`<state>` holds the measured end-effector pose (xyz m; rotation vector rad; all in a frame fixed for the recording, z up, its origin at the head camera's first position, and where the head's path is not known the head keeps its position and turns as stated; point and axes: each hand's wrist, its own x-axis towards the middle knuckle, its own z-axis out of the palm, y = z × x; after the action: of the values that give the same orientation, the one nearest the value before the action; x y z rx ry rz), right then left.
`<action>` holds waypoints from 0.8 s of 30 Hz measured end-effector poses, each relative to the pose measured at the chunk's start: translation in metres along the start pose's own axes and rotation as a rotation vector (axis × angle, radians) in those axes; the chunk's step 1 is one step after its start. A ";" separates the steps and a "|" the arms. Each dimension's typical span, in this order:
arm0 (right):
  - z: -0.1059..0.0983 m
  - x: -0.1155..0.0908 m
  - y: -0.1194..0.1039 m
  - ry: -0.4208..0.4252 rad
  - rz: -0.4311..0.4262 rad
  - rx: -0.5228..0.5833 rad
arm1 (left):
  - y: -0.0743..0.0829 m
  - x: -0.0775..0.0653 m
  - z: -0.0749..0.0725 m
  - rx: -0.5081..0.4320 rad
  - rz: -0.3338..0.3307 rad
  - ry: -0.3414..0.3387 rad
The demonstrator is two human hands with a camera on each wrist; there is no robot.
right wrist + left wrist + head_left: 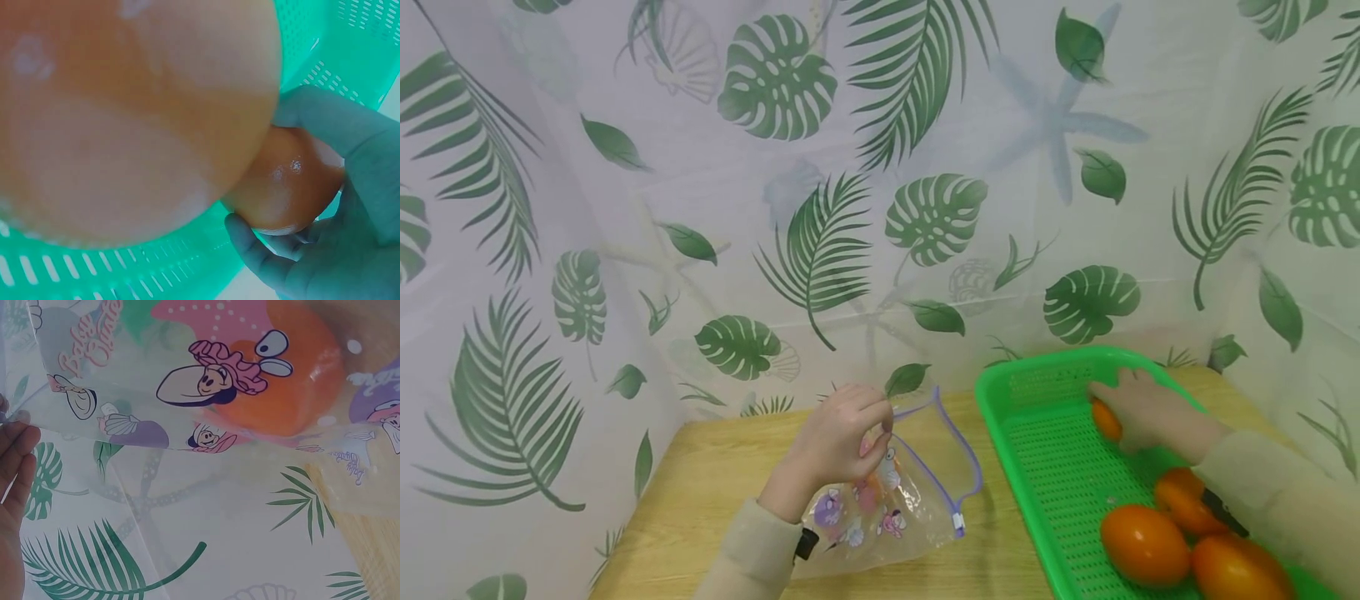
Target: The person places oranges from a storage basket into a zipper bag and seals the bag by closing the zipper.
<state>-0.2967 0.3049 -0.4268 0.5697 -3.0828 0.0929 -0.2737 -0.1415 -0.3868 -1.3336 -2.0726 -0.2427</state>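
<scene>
My left hand (842, 437) pinches the upper edge of a clear zip bag (917, 533) with a purple seal and printed cartoon characters. In the left wrist view, a round orange fruit (300, 394) shows through the bag's film. On the right, my right hand (1150, 412) grips a smooth, glossy orange fruit (1107, 421) near the far end of a green plastic basket (1052, 492). Thumb and fingers curl round this fruit (287, 181) in the right wrist view, where a larger-looking fruit (137, 125) fills the near left.
Glossy orange fruits (1145, 546) lie at the basket's near end, partly under my right forearm. The bag's white zip slider (958, 522) hangs toward the basket. Bag and basket rest on a wooden table (700, 475); a leaf-printed curtain (850, 275) rises behind it.
</scene>
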 end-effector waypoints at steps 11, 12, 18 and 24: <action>-0.009 -0.002 -0.015 0.024 -0.042 -0.011 | 0.000 -0.001 0.000 -0.010 -0.009 0.001; -0.009 -0.002 -0.016 0.030 -0.048 -0.012 | 0.000 -0.001 0.000 -0.009 -0.010 0.001; -0.014 -0.004 -0.029 0.053 -0.073 -0.013 | 0.001 0.000 0.000 -0.005 -0.007 0.002; -0.017 -0.004 -0.041 0.062 -0.112 -0.012 | 0.000 0.001 0.001 -0.012 -0.005 0.002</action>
<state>-0.2780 0.2695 -0.4078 0.7234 -2.9821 0.0891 -0.2737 -0.1406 -0.3870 -1.3357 -2.0762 -0.2589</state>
